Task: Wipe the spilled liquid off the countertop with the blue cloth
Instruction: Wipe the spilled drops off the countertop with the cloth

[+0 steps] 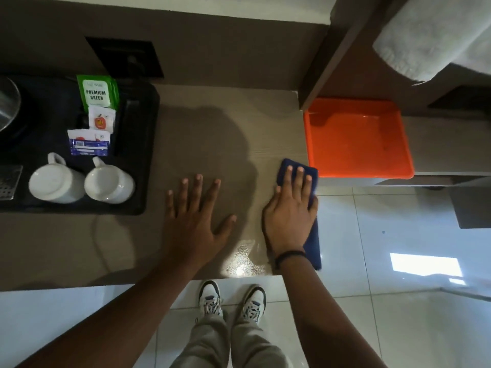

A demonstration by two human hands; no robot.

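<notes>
My right hand presses flat on the blue cloth at the right edge of the brown countertop. The cloth shows beyond my fingertips and hangs off the counter's right edge by my wrist. A wet, shiny patch of spilled liquid glistens near the front edge, just left of my right wrist. My left hand lies flat on the counter with its fingers spread, holding nothing, left of the wet patch.
A black tray at the left holds two upturned white mugs, tea sachets and a kettle. An orange tray sits on a lower shelf to the right. A white towel lies at the top right. Tiled floor lies below.
</notes>
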